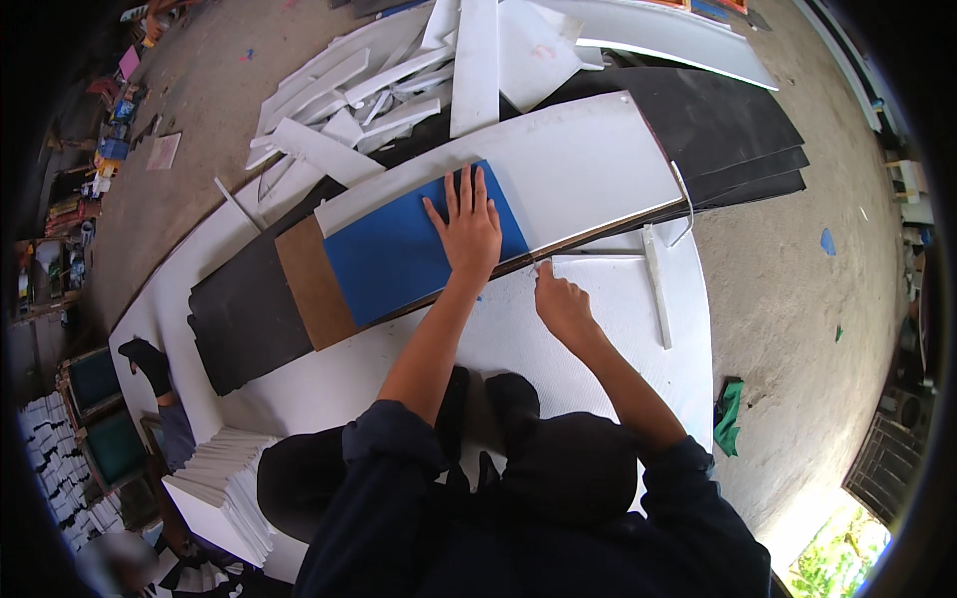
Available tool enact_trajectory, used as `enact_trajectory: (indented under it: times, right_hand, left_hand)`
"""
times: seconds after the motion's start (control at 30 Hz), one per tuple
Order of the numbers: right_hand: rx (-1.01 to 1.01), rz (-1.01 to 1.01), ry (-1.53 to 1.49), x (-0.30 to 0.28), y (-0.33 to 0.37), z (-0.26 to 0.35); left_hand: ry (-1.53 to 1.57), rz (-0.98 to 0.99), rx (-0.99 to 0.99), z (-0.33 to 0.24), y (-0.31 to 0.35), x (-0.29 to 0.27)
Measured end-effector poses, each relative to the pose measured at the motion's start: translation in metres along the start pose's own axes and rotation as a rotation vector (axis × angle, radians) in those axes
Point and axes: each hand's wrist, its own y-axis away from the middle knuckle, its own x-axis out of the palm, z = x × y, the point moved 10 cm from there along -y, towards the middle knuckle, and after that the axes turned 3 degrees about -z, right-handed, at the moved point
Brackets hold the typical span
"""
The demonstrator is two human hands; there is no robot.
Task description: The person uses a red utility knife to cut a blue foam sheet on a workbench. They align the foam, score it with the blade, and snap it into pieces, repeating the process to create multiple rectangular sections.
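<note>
My left hand point(471, 231) lies flat with its fingers spread on a blue rectangular board point(389, 254). Under that board are a long white foam-like sheet point(588, 164) and a brown board point(311, 289), stacked on dark grey sheets point(249, 324). Close to the blue board's near right corner, my right hand point(564, 302) is closed at the stack's near edge. Its fingers hide whatever they grip; only a small pale bit shows at the fingertips.
White offcuts point(349, 120) are heaped beyond the stack. A narrow white strip point(657, 289) lies right of my right hand. Thin white pieces point(227, 488) stand in a pile at lower left, near another person's leg point(174, 429). Green cloth point(729, 417) lies on the floor at right.
</note>
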Motion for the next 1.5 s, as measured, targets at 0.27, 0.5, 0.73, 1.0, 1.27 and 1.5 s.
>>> enact_trajectory:
  times: [0.27, 0.5, 0.73, 1.0, 1.27, 1.5]
  right_hand:
    - [0.129, -0.271, -0.818, -0.054, -0.015, -0.030]
    - [0.004, -0.331, -1.011, -0.049, -0.050, 0.009]
    - [-0.042, -0.355, -1.077, -0.063, -0.077, 0.024]
    - [-0.160, -0.400, -0.950, -0.086, -0.146, 0.025]
    - [-0.318, -0.362, -0.825, -0.101, -0.205, 0.033]
    - [-0.126, -0.231, -0.974, -0.078, -0.168, 0.014]
  left_hand:
    - [0.004, -0.172, -0.715, 0.131, 0.055, -0.065]
    - [0.013, 0.004, -1.002, 0.213, 0.121, -0.072]
    - [0.171, -0.137, -0.959, 0.228, 0.082, -0.072]
    - [0.174, -0.103, -0.935, 0.255, 0.067, -0.051]
    - [0.311, -0.066, -0.948, 0.258, 0.067, -0.045]
    - [0.284, -0.033, -0.928, 0.245, 0.093, -0.057]
